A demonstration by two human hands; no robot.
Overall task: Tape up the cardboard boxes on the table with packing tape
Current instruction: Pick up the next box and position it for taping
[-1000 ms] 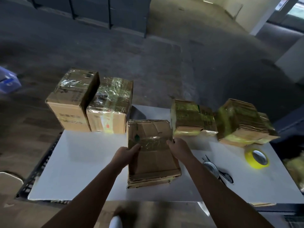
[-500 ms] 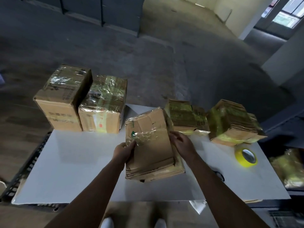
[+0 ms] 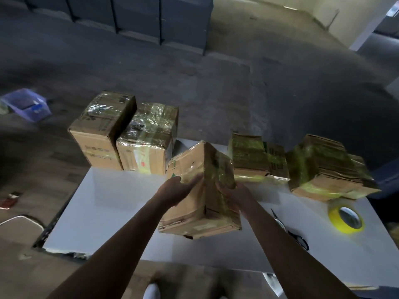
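Every box in view is closed, so no contents show. The middle box (image 3: 200, 199) sits over the centre of the table (image 3: 108, 212), tipped so one top corner points up.

Both forearms reach forward and converge on it. The left hand (image 3: 173, 188) is on the left face with thumb and fingers curled onto the cardboard, gripping. The right hand (image 3: 238, 194) is on the right face. Its fingers smear into the tape glare, but we read them as wrapped round that side and gripping too.

The middle box is brown creased cardboard with clear tape shining across its top and right face. It has a small green mark on the left face and ragged bottom flaps.

At back left, the tall box (image 3: 103, 130) and the wrapped box (image 3: 149, 145) stand upright and touching. At back right are the flat bundle (image 3: 252, 158) and the thick bundle (image 3: 323, 169), both banded in yellowish tape. The yellow tape roll (image 3: 334, 220) lies flat near the right edge, with scissors (image 3: 289, 231) between it and the right forearm. A purple bin (image 3: 26, 104) sits on the floor at far left.
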